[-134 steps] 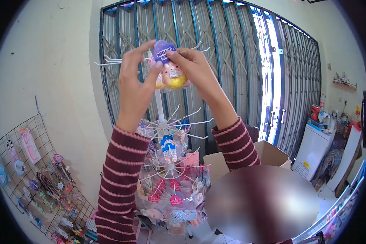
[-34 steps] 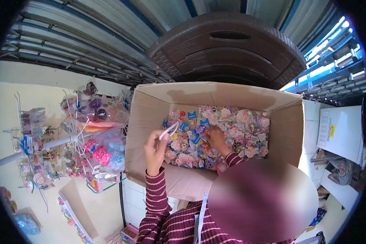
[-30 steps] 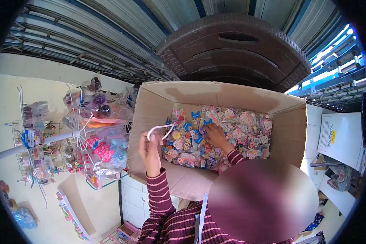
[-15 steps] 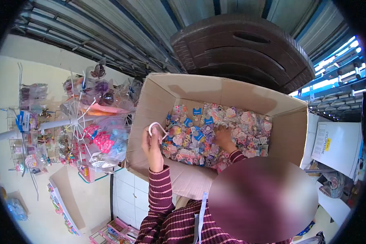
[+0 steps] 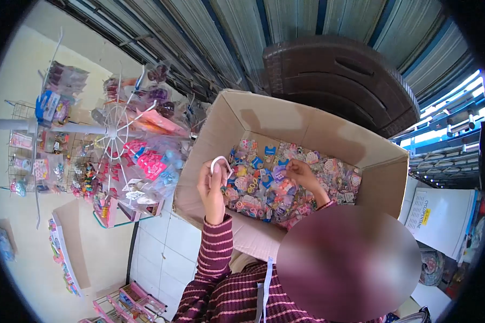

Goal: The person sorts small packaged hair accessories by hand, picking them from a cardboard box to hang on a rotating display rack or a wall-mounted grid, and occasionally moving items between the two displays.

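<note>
A large cardboard box (image 5: 328, 121) stands open in front of me, its bottom covered with small packets of accessories (image 5: 328, 169) in many colours. Over the box's left side, my left hand (image 5: 213, 191) is closed on a pale pinkish-white loop (image 5: 221, 160), which curves up above the fingertips. My right hand (image 5: 304, 176) is inside the box, just above the pile, with thumb and fingers pinched at the edge of a small purple packet (image 5: 279, 171). Several blue cards (image 5: 270, 151) show among the packets beside it.
A brown plastic chair-like piece (image 5: 339, 81) rises behind the box, against a corrugated metal shutter (image 5: 237, 32). To the left, a wheel-shaped rack (image 5: 113, 131) carries bagged goods. A white carton (image 5: 439, 215) is at the right. A blurred patch covers the lower right.
My right hand has lifted from the pile, now with a purple packet at its fingertips. The left hand still holds the loop. The whole view has tilted and shifted.
</note>
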A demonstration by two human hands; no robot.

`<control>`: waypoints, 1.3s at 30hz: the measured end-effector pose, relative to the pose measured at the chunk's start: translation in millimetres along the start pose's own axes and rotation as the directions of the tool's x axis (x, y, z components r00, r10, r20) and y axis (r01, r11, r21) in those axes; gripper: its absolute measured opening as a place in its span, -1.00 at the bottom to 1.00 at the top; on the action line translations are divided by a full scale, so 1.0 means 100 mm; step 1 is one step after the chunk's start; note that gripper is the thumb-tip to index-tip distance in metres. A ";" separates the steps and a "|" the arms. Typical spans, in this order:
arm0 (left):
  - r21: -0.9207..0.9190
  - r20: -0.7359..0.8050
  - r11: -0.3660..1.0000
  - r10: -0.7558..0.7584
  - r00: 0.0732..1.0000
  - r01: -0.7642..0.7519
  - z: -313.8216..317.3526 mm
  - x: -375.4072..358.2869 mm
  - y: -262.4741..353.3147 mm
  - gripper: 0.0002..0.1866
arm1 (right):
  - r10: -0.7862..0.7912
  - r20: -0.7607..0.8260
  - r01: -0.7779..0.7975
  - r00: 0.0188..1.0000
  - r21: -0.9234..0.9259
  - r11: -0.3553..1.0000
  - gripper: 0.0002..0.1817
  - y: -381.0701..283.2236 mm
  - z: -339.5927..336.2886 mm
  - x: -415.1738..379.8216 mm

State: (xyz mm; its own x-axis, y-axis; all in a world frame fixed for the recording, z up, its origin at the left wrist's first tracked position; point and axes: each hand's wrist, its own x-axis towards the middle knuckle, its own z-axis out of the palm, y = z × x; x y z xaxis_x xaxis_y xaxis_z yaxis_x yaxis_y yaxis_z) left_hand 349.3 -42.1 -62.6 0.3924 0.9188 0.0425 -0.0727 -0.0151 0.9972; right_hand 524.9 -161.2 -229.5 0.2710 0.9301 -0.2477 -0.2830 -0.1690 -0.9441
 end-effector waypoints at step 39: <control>-0.163 -0.466 0.813 0.435 0.770 -0.559 -3.23 -1.09 1.18 -0.81 | -0.946 0.086 0.887 -0.312 -0.332 -0.322 -0.78 -4.92 4.90 -0.47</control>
State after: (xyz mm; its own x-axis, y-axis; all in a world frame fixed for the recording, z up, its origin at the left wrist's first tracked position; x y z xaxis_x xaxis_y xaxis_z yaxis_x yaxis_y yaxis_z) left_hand 1.7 -16.6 30.3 -0.1569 0.8849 0.4386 -0.4281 -0.4612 0.7772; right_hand 200.6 37.8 353.5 0.1041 -0.1020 0.9893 0.6365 0.7711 0.0126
